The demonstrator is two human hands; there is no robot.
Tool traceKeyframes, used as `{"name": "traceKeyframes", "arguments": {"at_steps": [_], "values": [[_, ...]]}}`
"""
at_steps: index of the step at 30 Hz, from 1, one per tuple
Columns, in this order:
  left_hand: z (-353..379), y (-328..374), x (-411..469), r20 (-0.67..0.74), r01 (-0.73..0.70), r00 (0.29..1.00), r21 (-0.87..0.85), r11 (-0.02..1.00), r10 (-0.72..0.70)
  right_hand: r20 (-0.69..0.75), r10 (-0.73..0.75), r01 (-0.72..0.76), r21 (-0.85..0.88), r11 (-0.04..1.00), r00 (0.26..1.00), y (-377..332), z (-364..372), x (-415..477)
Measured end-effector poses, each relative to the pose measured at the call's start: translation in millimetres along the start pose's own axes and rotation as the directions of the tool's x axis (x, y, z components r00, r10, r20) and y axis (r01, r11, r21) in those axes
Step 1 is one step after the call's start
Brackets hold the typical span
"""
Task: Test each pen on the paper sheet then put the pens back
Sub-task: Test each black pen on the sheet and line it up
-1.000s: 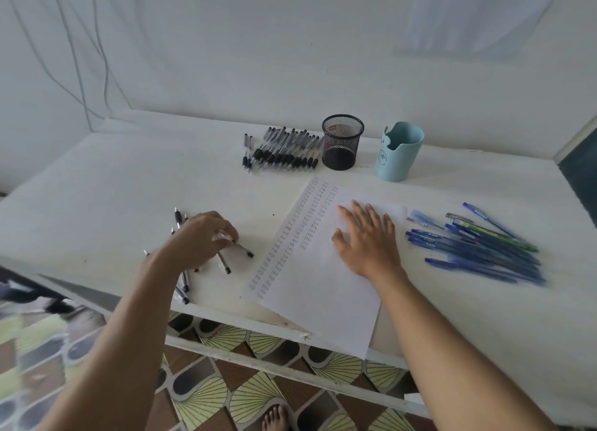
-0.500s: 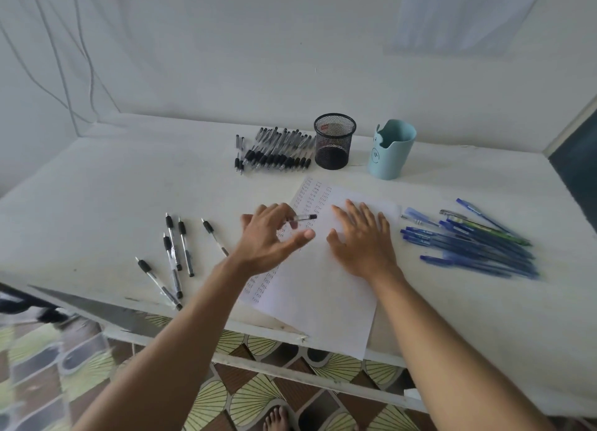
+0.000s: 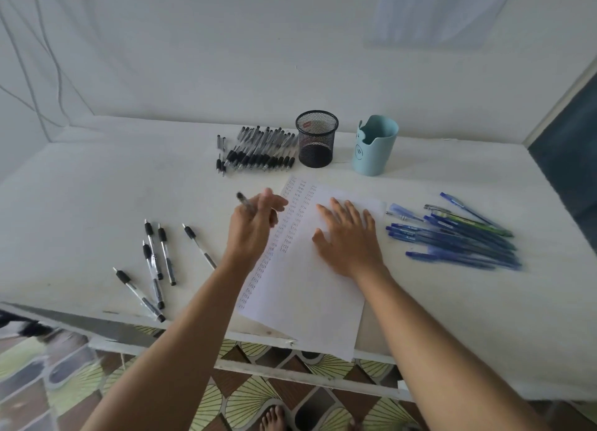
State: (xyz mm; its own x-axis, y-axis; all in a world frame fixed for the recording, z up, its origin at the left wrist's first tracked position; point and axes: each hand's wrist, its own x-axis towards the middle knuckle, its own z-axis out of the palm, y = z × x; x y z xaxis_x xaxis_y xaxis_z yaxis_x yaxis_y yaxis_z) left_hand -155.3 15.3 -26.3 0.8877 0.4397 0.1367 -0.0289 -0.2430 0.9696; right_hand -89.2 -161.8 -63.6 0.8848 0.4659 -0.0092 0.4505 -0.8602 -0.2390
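Pen [image 3: 244, 202] mostly behind blurred left hand [image 3: 255, 228]

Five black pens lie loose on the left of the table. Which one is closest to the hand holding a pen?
The rightmost pen, lying alone beside the left hand, apart from the other four clustered further left.

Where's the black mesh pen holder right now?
Head view: the mesh holder stands far centre on the table, between the black pens on its left and the light blue cup.

Sheet [image 3: 307, 301] right of pens [image 3: 166, 256], seemingly apart
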Motion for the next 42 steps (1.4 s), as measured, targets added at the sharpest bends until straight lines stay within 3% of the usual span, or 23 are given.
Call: {"name": "traceKeyframes", "arguments": {"at_steps": [3, 5, 12, 21, 42], "values": [[3, -7, 1, 0.016, 0.085, 0.996, -0.216, 0.973, -0.083, 0.006, -0.008, 0.008, -0.010, 1.000, 1.000, 1, 0, 0], [3, -7, 2, 0.013, 0.120, 0.993, -0.233, 0.965, -0.120, 0.015, -0.008, 0.008, -0.008, 1.000, 1.000, 1, 0, 0], [-1, -6, -2, 0.047, 0.143, 0.989, -0.005, 0.990, -0.142, 0.024, 0.000, 0.000, 0.011, 1.000, 1.000, 1, 0, 2], [1, -9, -2, -0.017, 0.110, 0.994, 0.283, 0.953, -0.110, 0.025, -0.003, 0.003, -0.005, 1.000, 1.000, 1, 0, 2], [3, -14, -2, 0.071, 0.011, 0.997, 0.343, 0.939, -0.038, 0.025, -0.001, 0.001, -0.012, 1.000, 1.000, 1, -1, 1]]}}
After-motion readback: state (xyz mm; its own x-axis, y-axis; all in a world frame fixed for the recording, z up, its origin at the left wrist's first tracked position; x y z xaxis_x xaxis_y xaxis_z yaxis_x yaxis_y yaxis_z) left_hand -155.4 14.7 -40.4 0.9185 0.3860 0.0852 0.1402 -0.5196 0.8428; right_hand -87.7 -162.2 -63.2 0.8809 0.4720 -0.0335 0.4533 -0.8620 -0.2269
